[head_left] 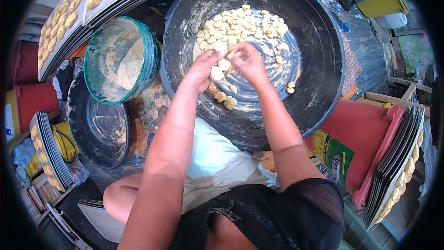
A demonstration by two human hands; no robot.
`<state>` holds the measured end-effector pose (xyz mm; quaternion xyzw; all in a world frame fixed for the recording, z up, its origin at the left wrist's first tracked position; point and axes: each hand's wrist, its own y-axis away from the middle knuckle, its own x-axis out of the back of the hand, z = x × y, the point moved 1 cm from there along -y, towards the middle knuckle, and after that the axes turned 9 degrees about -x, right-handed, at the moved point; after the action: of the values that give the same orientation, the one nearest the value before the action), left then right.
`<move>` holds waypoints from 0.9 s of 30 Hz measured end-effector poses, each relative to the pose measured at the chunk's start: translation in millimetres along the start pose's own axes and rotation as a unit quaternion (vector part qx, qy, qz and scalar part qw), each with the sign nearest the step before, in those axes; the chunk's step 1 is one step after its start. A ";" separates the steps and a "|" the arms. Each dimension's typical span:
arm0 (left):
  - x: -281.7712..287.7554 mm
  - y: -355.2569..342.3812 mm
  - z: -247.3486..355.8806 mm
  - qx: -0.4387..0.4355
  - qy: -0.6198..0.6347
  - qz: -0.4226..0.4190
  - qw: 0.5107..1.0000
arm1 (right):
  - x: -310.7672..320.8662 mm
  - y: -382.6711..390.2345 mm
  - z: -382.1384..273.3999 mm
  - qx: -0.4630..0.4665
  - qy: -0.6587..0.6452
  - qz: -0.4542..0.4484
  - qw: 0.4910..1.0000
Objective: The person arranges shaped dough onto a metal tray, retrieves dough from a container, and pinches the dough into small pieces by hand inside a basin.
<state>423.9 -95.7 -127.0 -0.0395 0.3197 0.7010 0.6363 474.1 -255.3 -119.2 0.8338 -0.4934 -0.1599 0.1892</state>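
A wide black basin [319, 60] stands in front of me, dusted with flour. Many small pale dough pieces [226, 25] are heaped on its far side, and a few darker dough lumps [224, 99] sit near its close rim. Above the basin, my left hand [202, 70] is closed around several dough pieces [217, 71] that show between thumb and fingers. Close beside it, my right hand [249, 62] has its fingers curled in toward the same dough. Its fingertips are slightly blurred, so what they pinch is unclear.
Left of the basin is a green-rimmed tub [108, 60] with flour, above a smaller black basin [99, 127]. Trays of shaped dough [104, 2] are stacked at the upper left. A red bin [358, 129] and more stacked trays [397, 171] stand on the right.
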 end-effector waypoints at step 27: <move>11.2 -10.8 5.6 -0.124 -0.118 0.178 0.969 | 32.3 -86.7 147.9 -0.058 0.533 0.191 0.823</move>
<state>433.8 -83.3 -132.0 0.0221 0.1545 0.8367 0.5250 488.1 -268.9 -292.5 0.6661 -0.4548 0.3203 0.4969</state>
